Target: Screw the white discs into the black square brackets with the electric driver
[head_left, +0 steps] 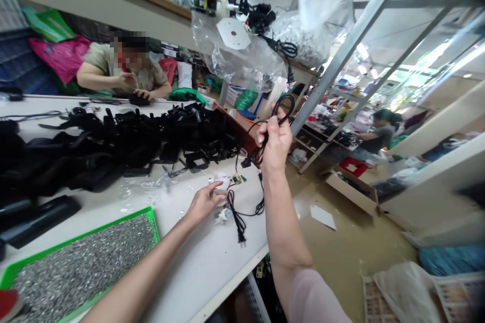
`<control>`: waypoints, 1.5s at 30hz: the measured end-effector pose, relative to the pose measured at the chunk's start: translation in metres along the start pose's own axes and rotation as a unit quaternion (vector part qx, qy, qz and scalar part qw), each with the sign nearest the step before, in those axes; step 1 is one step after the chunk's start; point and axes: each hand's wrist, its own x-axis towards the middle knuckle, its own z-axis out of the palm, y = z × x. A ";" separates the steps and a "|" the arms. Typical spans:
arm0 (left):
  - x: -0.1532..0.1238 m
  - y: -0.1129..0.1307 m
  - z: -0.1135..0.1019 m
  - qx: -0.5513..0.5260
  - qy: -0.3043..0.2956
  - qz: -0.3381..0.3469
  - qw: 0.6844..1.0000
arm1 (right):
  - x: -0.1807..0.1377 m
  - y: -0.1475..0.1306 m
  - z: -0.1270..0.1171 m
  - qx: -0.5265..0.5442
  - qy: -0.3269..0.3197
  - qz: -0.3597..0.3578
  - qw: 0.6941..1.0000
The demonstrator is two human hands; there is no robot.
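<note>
A looped black power cord [285, 109] is gripped in my right hand [276, 142], raised above the table's right edge. My left hand [204, 203] is low over the white tabletop with its fingers apart and nothing in them. Just by its fingertips are a small white motor-like part [224, 215] and a small circuit board [237, 178] with thin wires. Another black cord with a two-pin plug [241, 237] lies to their right on the table.
A green tray [154, 224] of small metal pieces stands at the left front. Black parts [151, 136] are heaped across the table. A person [125, 73] works on the far side. Overhead, a shelf [166, 2] holds parts and plastic bags; a metal post [341, 50] rises at right.
</note>
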 end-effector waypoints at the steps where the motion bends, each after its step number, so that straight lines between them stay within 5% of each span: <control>1: 0.000 -0.002 -0.002 -0.003 -0.009 0.003 1.000 | 0.001 0.001 -0.002 -0.006 0.012 -0.005 1.000; 6: -0.001 -0.010 -0.003 -0.010 -0.029 0.032 0.999 | 0.002 0.010 -0.020 -0.057 0.046 0.000 0.997; 19: -0.006 -0.005 0.000 0.027 0.050 0.014 0.998 | -0.014 0.023 -0.047 -0.106 0.034 0.041 0.993; 24: -0.032 -0.006 -0.003 0.093 0.007 0.076 0.993 | -0.019 0.019 -0.061 -0.051 0.119 0.047 0.990; 30: -0.095 -0.028 0.003 0.332 0.100 0.304 0.887 | -0.047 0.003 -0.065 -0.035 0.064 0.093 0.993; 33: -0.124 -0.042 0.004 0.427 0.121 0.326 0.835 | -0.084 -0.007 -0.078 -0.012 0.009 0.126 0.992; 36: -0.151 -0.050 0.006 0.495 0.070 0.296 0.814 | -0.122 -0.013 -0.104 -0.048 -0.059 0.178 0.981; 39: -0.177 -0.059 0.011 0.524 0.008 0.249 0.814 | -0.147 -0.010 -0.133 -0.170 -0.182 0.254 0.935; 45: -0.213 -0.080 0.024 0.511 0.003 0.187 0.839 | -0.162 0.006 -0.152 -0.399 -0.466 0.334 0.716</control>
